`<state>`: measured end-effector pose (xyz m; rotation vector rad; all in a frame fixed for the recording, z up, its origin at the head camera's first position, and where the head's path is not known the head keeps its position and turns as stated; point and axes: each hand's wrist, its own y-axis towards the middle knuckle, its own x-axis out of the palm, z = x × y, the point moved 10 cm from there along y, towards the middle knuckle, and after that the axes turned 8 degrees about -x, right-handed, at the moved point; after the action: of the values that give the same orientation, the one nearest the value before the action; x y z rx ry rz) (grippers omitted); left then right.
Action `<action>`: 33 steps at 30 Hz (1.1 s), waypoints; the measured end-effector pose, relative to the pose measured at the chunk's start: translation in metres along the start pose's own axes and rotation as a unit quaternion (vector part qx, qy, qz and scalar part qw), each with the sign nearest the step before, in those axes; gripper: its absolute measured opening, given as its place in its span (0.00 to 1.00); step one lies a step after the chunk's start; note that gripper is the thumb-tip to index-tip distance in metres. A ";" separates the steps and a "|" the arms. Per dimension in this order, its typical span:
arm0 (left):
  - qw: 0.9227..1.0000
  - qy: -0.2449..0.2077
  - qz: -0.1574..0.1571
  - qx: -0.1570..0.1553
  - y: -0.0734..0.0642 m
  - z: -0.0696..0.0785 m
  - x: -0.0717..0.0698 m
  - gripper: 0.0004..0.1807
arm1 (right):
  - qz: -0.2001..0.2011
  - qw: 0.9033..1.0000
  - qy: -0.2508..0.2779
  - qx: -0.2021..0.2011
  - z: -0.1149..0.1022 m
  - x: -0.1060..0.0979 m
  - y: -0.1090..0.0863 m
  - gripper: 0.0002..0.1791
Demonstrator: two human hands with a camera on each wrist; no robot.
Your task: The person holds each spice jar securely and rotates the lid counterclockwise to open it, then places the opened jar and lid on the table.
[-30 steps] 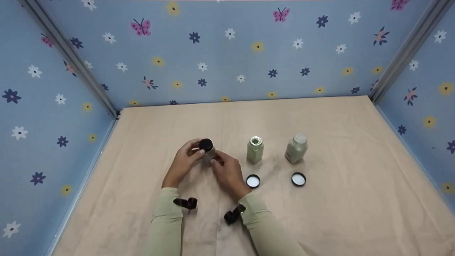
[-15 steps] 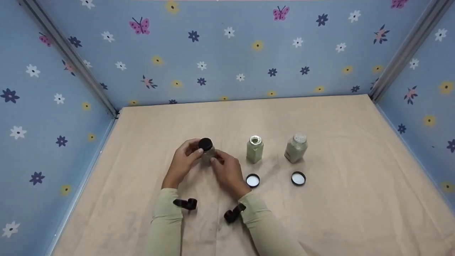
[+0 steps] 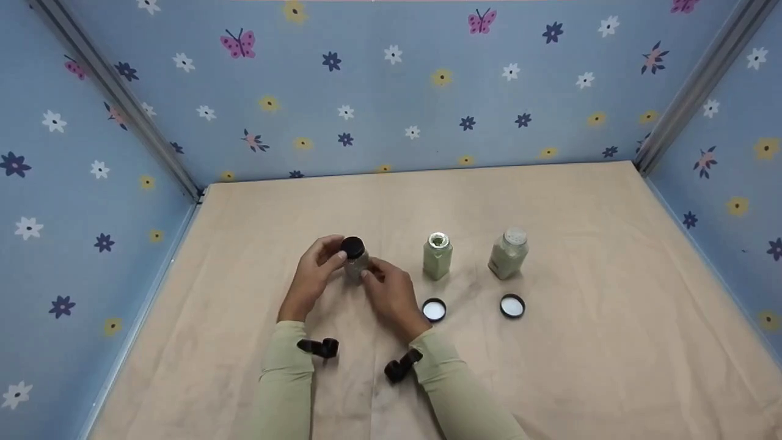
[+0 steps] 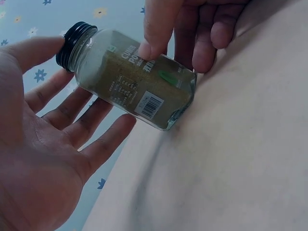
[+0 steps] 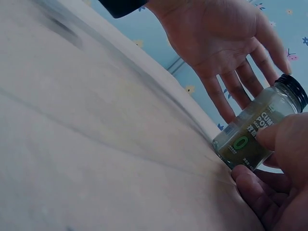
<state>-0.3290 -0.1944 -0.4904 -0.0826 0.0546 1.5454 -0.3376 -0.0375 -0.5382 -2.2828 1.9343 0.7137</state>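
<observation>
A small glass jar of cumin powder (image 4: 130,82) with a black screw cap (image 3: 352,247) stands slightly tilted between both hands, left of the table's middle. My left hand (image 3: 307,280) holds the cap between thumb and index finger; its other fingers spread behind the glass in the left wrist view. Low on the body, my right hand (image 3: 394,299) pinches the jar, thumb over the label. The jar's base is right at the cloth in the right wrist view. To the right stand two uncapped glass jars with pale green contents, a narrower one (image 3: 437,260) and a wider one (image 3: 508,256).
Two black caps lie with white insides up, one cap (image 3: 434,310) before the narrower jar and another cap (image 3: 512,306) before the wider jar. A beige cloth (image 3: 586,342) covers the table. Blue flowered walls (image 3: 391,91) enclose the back and sides.
My left thumb has shifted slightly back and to the left along the cap's edge. The right hand and the jar stay almost in place.
</observation>
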 end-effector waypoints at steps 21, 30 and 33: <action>0.999 0.029 -0.023 -0.007 0.023 0.002 0.012 0.26 | 0.002 1.000 -0.003 0.001 -0.001 -0.001 0.001 0.19; 0.999 0.030 -0.024 0.002 0.021 0.000 0.009 0.19 | 0.000 1.000 -0.011 0.010 0.000 -0.002 0.000 0.20; 0.999 0.019 -0.031 -0.005 0.021 -0.002 0.008 0.20 | 0.000 1.000 -0.011 0.011 0.000 -0.002 0.000 0.20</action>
<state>-0.3494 -0.1858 -0.4936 -0.1202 0.0734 1.4832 -0.3377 -0.0357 -0.5377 -2.2530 1.9245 0.7107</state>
